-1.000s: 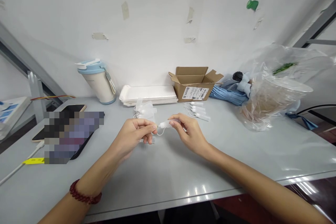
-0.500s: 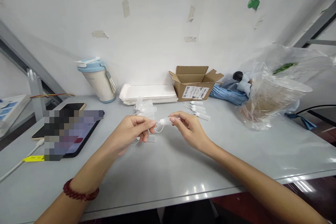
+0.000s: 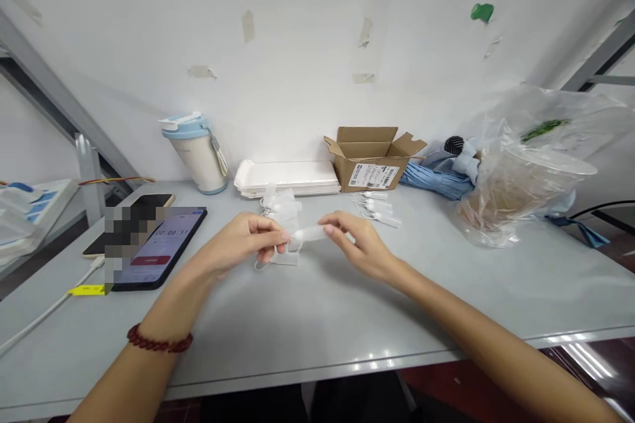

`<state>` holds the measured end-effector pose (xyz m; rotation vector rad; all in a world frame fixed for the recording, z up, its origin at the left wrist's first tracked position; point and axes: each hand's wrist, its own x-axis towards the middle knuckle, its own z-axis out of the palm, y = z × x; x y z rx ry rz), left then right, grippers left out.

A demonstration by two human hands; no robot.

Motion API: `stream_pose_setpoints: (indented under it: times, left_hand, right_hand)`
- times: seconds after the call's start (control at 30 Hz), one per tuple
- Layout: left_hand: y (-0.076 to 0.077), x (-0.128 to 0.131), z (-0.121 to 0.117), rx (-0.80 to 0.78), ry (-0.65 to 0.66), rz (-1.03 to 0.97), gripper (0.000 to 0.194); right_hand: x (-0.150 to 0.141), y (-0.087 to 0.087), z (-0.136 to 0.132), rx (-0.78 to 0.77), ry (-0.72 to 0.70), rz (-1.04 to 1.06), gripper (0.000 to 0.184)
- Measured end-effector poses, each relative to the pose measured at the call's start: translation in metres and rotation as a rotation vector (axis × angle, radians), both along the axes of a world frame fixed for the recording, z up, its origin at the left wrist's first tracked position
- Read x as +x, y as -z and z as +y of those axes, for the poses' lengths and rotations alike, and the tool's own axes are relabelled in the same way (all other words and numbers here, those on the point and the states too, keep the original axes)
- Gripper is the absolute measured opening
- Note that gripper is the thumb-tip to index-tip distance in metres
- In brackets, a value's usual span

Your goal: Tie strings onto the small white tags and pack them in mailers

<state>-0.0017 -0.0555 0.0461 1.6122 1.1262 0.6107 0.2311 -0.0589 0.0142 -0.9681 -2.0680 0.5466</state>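
Observation:
Between my two hands is a small translucent bottle (image 3: 310, 233) with a white neck and a thin white loop hanging below it. My right hand (image 3: 360, 244) pinches its right end between thumb and fingers. At the other end, my left hand (image 3: 251, 241) has thumb and fingertips closed at the narrow tip; the exact grip there is partly hidden and blurred. Behind and beneath my left fingers lies a pile of similar bottles (image 3: 282, 203) with looped strings. To the right, several more small bottles (image 3: 384, 218) lie in a group before the cardboard box.
An open cardboard box (image 3: 374, 175) and a stack of white envelope-like packets (image 3: 292, 175) stand by the wall. At left are a tumbler (image 3: 198, 162) and two phones, one showing a timer (image 3: 161, 248). A plastic bag with a cup (image 3: 516, 185) and blue cloth (image 3: 436, 178) are at right.
The view has shifted slightly, so the scene sits a little to the right. Both hands stay at the bottle, with its right end showing more as my right fingers loosen slightly.

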Motion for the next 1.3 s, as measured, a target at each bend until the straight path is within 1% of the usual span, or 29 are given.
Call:
stream_pose_setpoints:
  times: [0.03, 0.1, 0.13, 0.2, 0.3, 0.4, 0.5, 0.63, 0.67, 0.73, 0.8, 0.83, 0.87, 0.9, 1.0, 1.03, 1.07, 1.13, 1.23, 1.3]
  left_hand:
    - [-0.003, -0.006, 0.002, 0.018, -0.024, 0.014, 0.024]
    - [-0.007, -0.018, 0.005, 0.045, -0.075, 0.054, 0.024]
    - [-0.008, -0.024, 0.007, 0.049, -0.084, 0.078, 0.024]
    - [-0.009, -0.034, 0.009, 0.048, -0.075, 0.11, 0.025]
    - [-0.007, -0.042, 0.012, 0.031, -0.035, 0.147, 0.024]
    - [-0.004, -0.04, 0.013, 0.008, -0.001, 0.209, 0.024]
    - [-0.002, -0.036, 0.014, -0.015, 0.03, 0.295, 0.028]
    - [-0.001, -0.033, 0.016, -0.052, 0.05, 0.38, 0.027]
    - [-0.001, -0.034, 0.016, -0.051, 0.032, 0.399, 0.026]
    - [-0.001, -0.033, 0.016, -0.028, -0.043, 0.414, 0.028]
    - [-0.004, -0.032, 0.014, 0.003, -0.135, 0.369, 0.033]
    - [-0.006, -0.03, 0.012, 0.01, -0.156, 0.325, 0.035]
    - [-0.007, -0.029, 0.01, 0.001, -0.144, 0.279, 0.035]
    - [-0.009, -0.026, 0.008, -0.022, -0.094, 0.24, 0.033]
    - [-0.008, -0.016, 0.0, -0.164, 0.201, 0.199, 0.025]
    - [-0.007, -0.013, -0.001, -0.21, 0.285, 0.204, 0.024]
    - [-0.004, -0.01, -0.002, -0.244, 0.34, 0.214, 0.025]
    - [0.002, -0.004, -0.003, -0.269, 0.361, 0.235, 0.03]
    - [0.008, 0.0, -0.001, -0.248, 0.314, 0.249, 0.032]
    - [0.01, 0.001, 0.0, -0.243, 0.305, 0.245, 0.032]
  right_hand:
    - [0.006, -0.001, 0.007, 0.046, 0.035, -0.006, 0.026]
    - [0.022, -0.003, 0.024, 0.129, 0.173, -0.032, 0.026]
    - [0.032, -0.002, 0.034, 0.166, 0.239, -0.07, 0.024]
    - [0.054, 0.0, 0.054, 0.198, 0.351, -0.22, 0.018]
    - [0.085, 0.008, 0.076, 0.167, 0.534, -0.456, 0.017]
    - [0.105, 0.016, 0.087, 0.092, 0.621, -0.616, 0.024]
    - [0.117, 0.023, 0.093, 0.015, 0.641, -0.661, 0.028]
    - [0.124, 0.027, 0.099, -0.052, 0.625, -0.636, 0.03]
    - [0.125, 0.028, 0.1, -0.061, 0.614, -0.628, 0.03]
    - [0.126, 0.029, 0.102, -0.077, 0.595, -0.613, 0.03]
    - [0.126, 0.029, 0.103, -0.092, 0.586, -0.589, 0.03]
    - [0.126, 0.03, 0.103, -0.098, 0.585, -0.574, 0.03]
    - [0.126, 0.03, 0.103, -0.104, 0.585, -0.558, 0.03]
    - [0.126, 0.031, 0.103, -0.11, 0.586, -0.542, 0.03]
    - [0.126, 0.032, 0.103, -0.132, 0.584, -0.492, 0.03]
    - [0.126, 0.032, 0.103, -0.139, 0.583, -0.473, 0.03]
    - [0.126, 0.032, 0.104, -0.146, 0.583, -0.452, 0.029]
    - [0.125, 0.031, 0.104, -0.157, 0.584, -0.405, 0.028]
    - [0.125, 0.031, 0.105, -0.181, 0.593, -0.33, 0.025]
    - [0.125, 0.032, 0.106, -0.201, 0.6, -0.284, 0.025]
